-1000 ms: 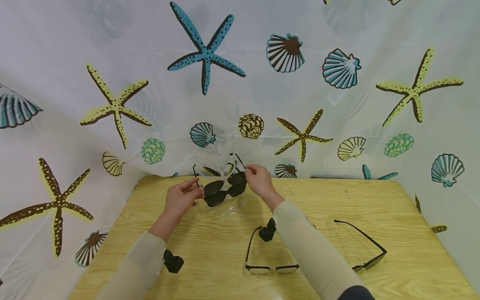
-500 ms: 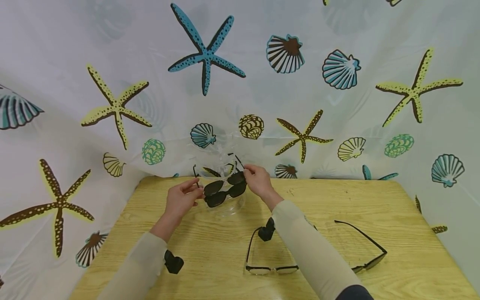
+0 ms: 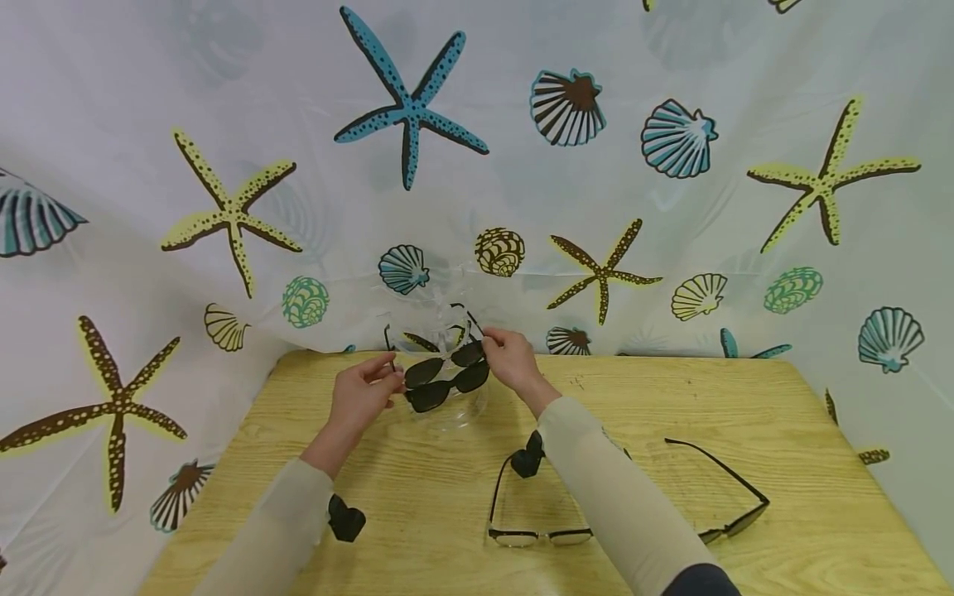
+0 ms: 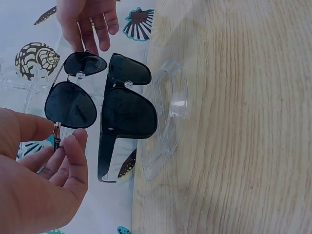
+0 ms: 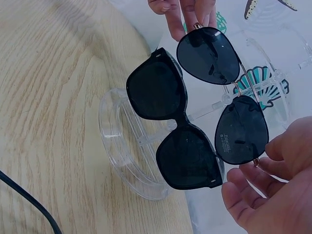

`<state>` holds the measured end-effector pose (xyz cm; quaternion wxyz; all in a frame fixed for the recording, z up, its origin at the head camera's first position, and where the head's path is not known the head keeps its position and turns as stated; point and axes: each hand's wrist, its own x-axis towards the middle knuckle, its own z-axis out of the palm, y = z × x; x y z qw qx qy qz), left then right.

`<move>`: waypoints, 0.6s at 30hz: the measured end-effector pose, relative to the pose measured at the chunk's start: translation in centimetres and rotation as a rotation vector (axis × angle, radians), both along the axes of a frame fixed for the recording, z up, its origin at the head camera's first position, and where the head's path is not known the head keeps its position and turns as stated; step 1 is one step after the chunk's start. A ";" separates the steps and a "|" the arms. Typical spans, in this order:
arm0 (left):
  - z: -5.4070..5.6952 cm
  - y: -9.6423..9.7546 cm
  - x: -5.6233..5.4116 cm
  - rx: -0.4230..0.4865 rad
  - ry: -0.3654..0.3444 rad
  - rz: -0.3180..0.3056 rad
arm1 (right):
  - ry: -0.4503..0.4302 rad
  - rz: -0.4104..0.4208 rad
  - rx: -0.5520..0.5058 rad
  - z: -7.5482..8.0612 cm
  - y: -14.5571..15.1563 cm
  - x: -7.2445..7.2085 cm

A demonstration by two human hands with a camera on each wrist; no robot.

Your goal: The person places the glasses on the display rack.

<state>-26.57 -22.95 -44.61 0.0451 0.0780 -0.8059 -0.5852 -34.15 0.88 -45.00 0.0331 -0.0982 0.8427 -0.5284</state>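
Thin metal-framed sunglasses [image 5: 243, 129] with dark lenses sit at a clear plastic glasses stand [image 4: 179, 100], near the back of the table. My left hand [image 3: 361, 397] pinches their left hinge between thumb and fingers, plain in the left wrist view. At the opposite hinge my right hand [image 3: 513, 359] pinches the frame with thumb and forefinger. Just below, thick-framed black sunglasses [image 4: 129, 112] hang on the same stand, touched by neither hand. Whether the metal pair's bridge fully bears on the stand's peg is hard to tell.
Browline eyeglasses [image 3: 540, 536] lie unfolded on the wooden table [image 3: 417, 513], near my right forearm. Farther right lies a dark-framed pair of glasses [image 3: 745, 517], partly hidden by the sleeve. A patterned curtain [image 3: 462, 190] hangs right behind the stand.
My right hand and the right end of the metal-framed sunglasses have shifted slightly left. The left hand stays almost still. Both hands keep their hold.
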 end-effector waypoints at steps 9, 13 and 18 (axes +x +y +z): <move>-0.1 0.0 -0.1 0.008 -0.001 0.002 | -0.028 0.005 -0.033 -0.1 -0.1 0.2; -0.1 -0.1 -0.1 0.013 0.000 -0.019 | -0.029 0.002 -0.036 -0.1 -0.2 0.2; -0.3 -0.2 -0.1 0.001 0.000 -0.035 | -0.034 -0.009 -0.028 -0.1 -0.1 0.4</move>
